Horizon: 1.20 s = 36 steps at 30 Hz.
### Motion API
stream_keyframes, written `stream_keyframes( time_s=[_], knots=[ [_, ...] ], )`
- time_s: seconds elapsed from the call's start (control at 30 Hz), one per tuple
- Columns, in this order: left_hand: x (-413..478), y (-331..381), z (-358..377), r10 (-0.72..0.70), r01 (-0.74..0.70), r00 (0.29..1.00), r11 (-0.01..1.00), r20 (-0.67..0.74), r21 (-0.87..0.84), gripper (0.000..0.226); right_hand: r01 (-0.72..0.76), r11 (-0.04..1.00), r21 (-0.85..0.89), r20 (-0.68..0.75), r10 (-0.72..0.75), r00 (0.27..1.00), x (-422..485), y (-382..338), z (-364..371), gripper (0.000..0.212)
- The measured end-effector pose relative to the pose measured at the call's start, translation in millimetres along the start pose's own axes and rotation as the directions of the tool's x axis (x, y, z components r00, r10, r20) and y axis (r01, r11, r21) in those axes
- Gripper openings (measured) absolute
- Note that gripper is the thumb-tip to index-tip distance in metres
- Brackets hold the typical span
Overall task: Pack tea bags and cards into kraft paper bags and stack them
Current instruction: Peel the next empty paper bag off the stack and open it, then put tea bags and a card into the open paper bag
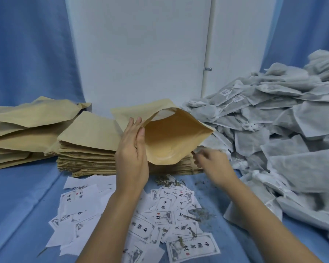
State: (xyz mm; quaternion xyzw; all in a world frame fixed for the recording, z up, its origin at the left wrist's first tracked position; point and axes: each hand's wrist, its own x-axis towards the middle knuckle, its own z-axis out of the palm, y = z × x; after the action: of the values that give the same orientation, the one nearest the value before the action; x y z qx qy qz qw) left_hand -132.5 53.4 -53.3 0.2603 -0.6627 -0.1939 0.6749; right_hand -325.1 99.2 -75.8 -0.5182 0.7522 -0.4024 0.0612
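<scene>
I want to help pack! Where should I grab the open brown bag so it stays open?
Probably by the left rim of its mouth, coming from the left, like the left hand gripping the paper bag now. The mouth gapes right, toward the tea bags, so that grip leaves it unblocked.

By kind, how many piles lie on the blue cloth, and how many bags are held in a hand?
Kraft bag stacks: 2
Tea bag heap: 1
Card pile: 1
Open kraft bag in left hand: 1
Total: 5
</scene>
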Motion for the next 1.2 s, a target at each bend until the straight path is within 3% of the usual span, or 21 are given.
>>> stream_keyframes(
  time_s=[0.07,0.17,0.27,0.43,0.57,0.63,0.73,0.83,0.93,1.0,1.1,1.17,1.2],
  knots=[
    [-3.3,5.4,12.6,-0.029,0.029,1.0,0.999,0.008,-0.02,0.031,0.151,0.92,-0.362,0.095,-0.125,0.988,-5.2,14.0,-10.8,0.024],
    [-9.7,11.3,31.5,-0.052,0.053,0.998,0.997,0.023,-0.06,0.029,0.216,0.821,-0.529,0.145,-0.164,0.976,-11.3,29.7,-26.3,0.023],
    [-15.7,12.9,44.6,-0.045,0.048,0.998,0.997,0.042,-0.062,0.032,0.194,0.771,-0.607,0.221,-0.071,0.973,-15.8,46.2,-34.6,0.034],
    [-19.0,10.1,48.9,-0.104,0.105,0.994,0.994,0.045,-0.029,0.031,0.135,0.783,-0.607,0.135,-0.066,0.989,-20.3,59.3,-28.3,0.047],
    [-17.1,8.3,44.1,-0.158,0.158,0.987,0.987,0.016,-0.023,0.047,0.062,0.874,-0.482,0.044,-0.047,0.998,-15.4,49.9,-21.0,0.063],
    [-16.5,7.6,41.2,-0.155,0.155,0.988,0.988,-0.018,-0.009,0.04,0.07,0.94,-0.335,-0.034,-0.086,0.996,-11.6,38.5,-16.5,0.063],
    [-14.9,9.1,36.3,-0.17,0.171,0.985,0.985,-0.032,0.001,0.044,0.19,0.976,-0.107,-0.301,-0.214,0.929,-8.4,14.6,-2.8,0.061],
    [-13.4,12.8,29.5,-0.198,0.198,0.98,0.98,-0.035,0.0,0.063,0.195,0.945,0.262,-0.513,-0.035,0.858,-4.8,-10.0,12.8,0.062],
    [-11.5,11.7,22.0,-0.193,0.193,0.98,0.981,-0.05,0.008,0.066,0.119,0.835,0.537,-0.462,0.172,0.87,0.1,-23.0,23.4,0.052],
    [-10.0,9.7,18.0,-0.211,0.213,0.976,0.977,-0.054,0.025,0.069,0.108,0.808,0.579,-0.379,0.149,0.913,-1.0,-22.5,25.2,0.037],
    [-8.4,8.6,13.9,-0.244,0.246,0.967,0.969,-0.075,0.031,0.07,0.136,0.85,0.509,-0.397,0.092,0.913,-5.0,-11.3,21.6,0.02],
    [-7.0,7.7,12.7,-0.26,0.264,0.961,0.964,-0.095,0.036,0.061,0.056,0.916,0.397,-0.376,0.107,0.92,-3.7,1.5,15.3,0.017],
    [-6.5,6.9,12.4,-0.264,0.269,0.959,0.963,-0.104,0.037,0.057,-0.025,0.955,0.297,-0.276,0.111,0.955,-2.3,5.9,10.9,0.021]
  ],
)
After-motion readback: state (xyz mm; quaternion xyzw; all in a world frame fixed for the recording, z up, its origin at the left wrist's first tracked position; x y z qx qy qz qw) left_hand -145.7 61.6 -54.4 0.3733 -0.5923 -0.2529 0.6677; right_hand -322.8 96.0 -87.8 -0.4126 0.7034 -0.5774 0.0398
